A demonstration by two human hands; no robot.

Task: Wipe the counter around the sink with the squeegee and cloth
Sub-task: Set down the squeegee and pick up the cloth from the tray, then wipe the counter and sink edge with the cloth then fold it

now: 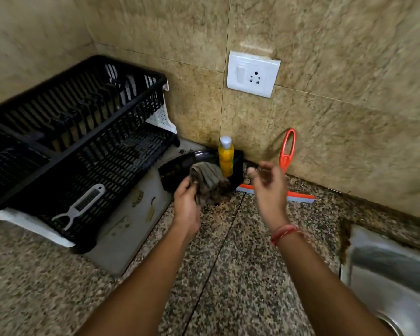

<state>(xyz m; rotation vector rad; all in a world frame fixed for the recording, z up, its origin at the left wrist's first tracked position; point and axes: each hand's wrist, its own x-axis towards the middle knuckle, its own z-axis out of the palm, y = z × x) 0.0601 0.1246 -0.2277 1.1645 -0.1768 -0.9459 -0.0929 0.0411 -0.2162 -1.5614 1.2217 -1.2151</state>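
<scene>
My left hand [186, 202] grips a crumpled grey-brown cloth [207, 181] just above the speckled granite counter [228, 263], in front of a small black tray. An orange squeegee [287, 151] leans against the wall with its blade [301, 197] resting on the counter. My right hand [268, 187] hovers in front of the squeegee, fingers loosely curled and apart, holding nothing. The hand covers the middle of the blade. The steel sink [393, 275] lies at the lower right.
A black dish rack [70, 141] with a white peeler [83, 204] stands at the left on a grey mat [131, 226]. A yellow bottle [226, 157] sits in the black tray [177, 170] by the wall. A white socket [252, 73] is above.
</scene>
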